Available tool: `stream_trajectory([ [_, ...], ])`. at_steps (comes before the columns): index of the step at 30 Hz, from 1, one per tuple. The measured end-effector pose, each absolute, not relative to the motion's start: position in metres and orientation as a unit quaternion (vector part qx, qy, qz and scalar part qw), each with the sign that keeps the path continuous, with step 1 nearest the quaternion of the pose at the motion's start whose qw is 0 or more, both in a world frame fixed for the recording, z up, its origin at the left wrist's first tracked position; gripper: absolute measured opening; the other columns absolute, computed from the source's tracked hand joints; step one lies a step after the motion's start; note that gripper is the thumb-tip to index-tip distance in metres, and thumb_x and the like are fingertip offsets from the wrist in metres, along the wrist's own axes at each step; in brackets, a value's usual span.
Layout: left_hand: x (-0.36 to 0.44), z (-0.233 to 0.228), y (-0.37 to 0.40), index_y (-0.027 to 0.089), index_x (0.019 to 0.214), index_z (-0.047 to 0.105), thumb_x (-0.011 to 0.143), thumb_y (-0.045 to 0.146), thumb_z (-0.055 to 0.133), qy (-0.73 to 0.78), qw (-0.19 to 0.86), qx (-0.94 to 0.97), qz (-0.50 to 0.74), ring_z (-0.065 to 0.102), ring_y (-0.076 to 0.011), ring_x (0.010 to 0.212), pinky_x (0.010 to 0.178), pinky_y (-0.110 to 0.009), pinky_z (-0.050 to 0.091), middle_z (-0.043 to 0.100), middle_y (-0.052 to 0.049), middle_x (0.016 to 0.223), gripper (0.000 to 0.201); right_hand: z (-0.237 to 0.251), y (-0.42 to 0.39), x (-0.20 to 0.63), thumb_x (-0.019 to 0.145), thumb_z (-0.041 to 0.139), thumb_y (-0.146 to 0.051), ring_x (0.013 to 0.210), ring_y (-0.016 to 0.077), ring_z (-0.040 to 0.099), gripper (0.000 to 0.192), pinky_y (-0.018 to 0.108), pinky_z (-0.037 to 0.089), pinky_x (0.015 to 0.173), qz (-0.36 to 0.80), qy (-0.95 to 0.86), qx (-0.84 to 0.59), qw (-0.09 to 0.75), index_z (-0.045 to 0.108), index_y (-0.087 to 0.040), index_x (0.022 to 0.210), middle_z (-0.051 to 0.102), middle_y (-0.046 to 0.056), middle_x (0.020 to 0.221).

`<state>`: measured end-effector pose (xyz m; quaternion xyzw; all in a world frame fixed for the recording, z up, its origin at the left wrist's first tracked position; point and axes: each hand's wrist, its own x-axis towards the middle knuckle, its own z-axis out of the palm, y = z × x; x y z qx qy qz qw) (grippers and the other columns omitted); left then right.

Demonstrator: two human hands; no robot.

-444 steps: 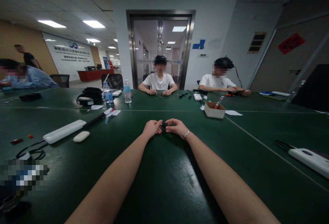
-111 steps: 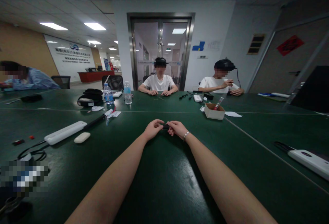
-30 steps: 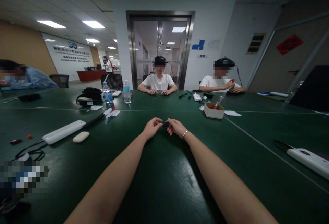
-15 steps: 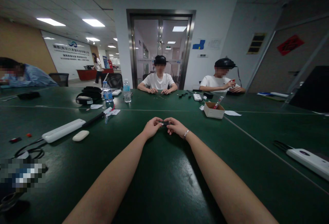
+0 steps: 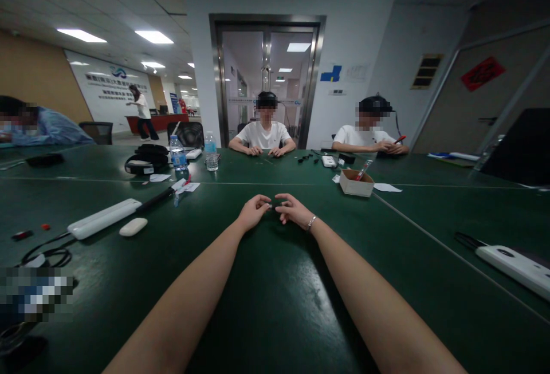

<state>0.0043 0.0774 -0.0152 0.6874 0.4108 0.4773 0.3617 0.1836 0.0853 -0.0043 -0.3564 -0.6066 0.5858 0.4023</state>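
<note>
Over the middle of the green table, my left hand (image 5: pixel 253 212) is closed, thumb and fingers pinching a small dark piece (image 5: pixel 272 207) with a pale end. It is too small to tell its kind. My right hand (image 5: pixel 294 212), with a bracelet (image 5: pixel 311 223) at the wrist, is just right of the piece. Its thumb and index finger are apart, and the other fingers are loosely curled. Whether a right fingertip touches the piece I cannot tell.
Ahead right stands a small open box (image 5: pixel 356 183). On the left lie a white power strip (image 5: pixel 104 219) and a white oval object (image 5: pixel 133 227). Farther back are water bottles (image 5: pixel 177 154) and a black case (image 5: pixel 146 160). Another power strip (image 5: pixel 513 265) is at right. Two people sit opposite.
My right thumb and index finger have parted, and less of the dark piece shows between the hands. My left hand keeps its pinch. A person in the background has moved left.
</note>
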Motion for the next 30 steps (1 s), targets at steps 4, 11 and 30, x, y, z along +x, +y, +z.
stream_trajectory([
  [4, 0.0041, -0.0161, 0.0783, 0.016, 0.093, 0.057, 0.075, 0.026, 0.055, 0.406, 0.364, 0.688, 0.478, 0.055, -0.0125, 0.066, 0.065, -0.025, 0.044, 0.059, -0.002, 0.073, 0.021, -0.0070, 0.0879, 0.1826, 0.078, 0.053, -0.017, 0.036, 0.0049, 0.050, 0.021, 0.016, 0.045, 0.032, 0.569, -0.606, -0.381, 0.405, 0.049, -0.017, 0.099, 0.054, -0.002, 0.069],
  [11, 0.0037, -0.0143, 0.0766, 0.015, 0.094, 0.057, 0.076, 0.026, 0.054, 0.408, 0.361, 0.689, 0.478, 0.055, -0.0128, 0.067, 0.066, -0.026, 0.045, 0.059, -0.003, 0.074, 0.021, -0.0060, 0.0869, 0.1818, 0.080, 0.053, -0.020, 0.036, 0.0051, 0.050, 0.020, 0.020, 0.049, 0.036, 0.573, -0.590, -0.392, 0.411, 0.047, -0.018, 0.098, 0.054, -0.002, 0.070],
  [30, 0.0040, -0.0163, 0.0784, 0.015, 0.093, 0.057, 0.076, 0.025, 0.054, 0.412, 0.359, 0.685, 0.482, 0.055, -0.0123, 0.068, 0.065, -0.025, 0.044, 0.059, -0.003, 0.076, 0.020, -0.0053, 0.0839, 0.1829, 0.077, 0.058, -0.012, 0.046, 0.0084, 0.058, 0.020, 0.018, 0.050, 0.041, 0.591, -0.595, -0.349, 0.418, 0.052, -0.014, 0.097, 0.056, -0.001, 0.067],
])
